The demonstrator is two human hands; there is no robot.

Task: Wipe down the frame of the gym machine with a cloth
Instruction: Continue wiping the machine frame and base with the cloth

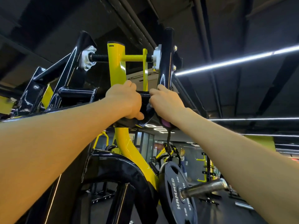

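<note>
The gym machine has a yellow upright post (pixel 116 65) and glossy black arms (pixel 166 62) bolted across its top. Both my arms reach up to a black crossbar (pixel 144 95) just below the pivot. My left hand (pixel 124 99) grips the black frame beside the yellow post, thumb underneath. My right hand (pixel 166 102) holds a cloth (pixel 165 122) against the foot of the right black arm. Only a purple patch of the cloth shows under my palm, with a dark strap hanging down from it.
A black weight plate (pixel 174 191) sits on a steel sleeve (pixel 203 187) at lower right, under my right forearm. A curved black frame piece (pixel 126 172) fills the lower middle. Other yellow machines (pixel 202 168) stand far behind. Light strips (pixel 234 61) cross the dark ceiling.
</note>
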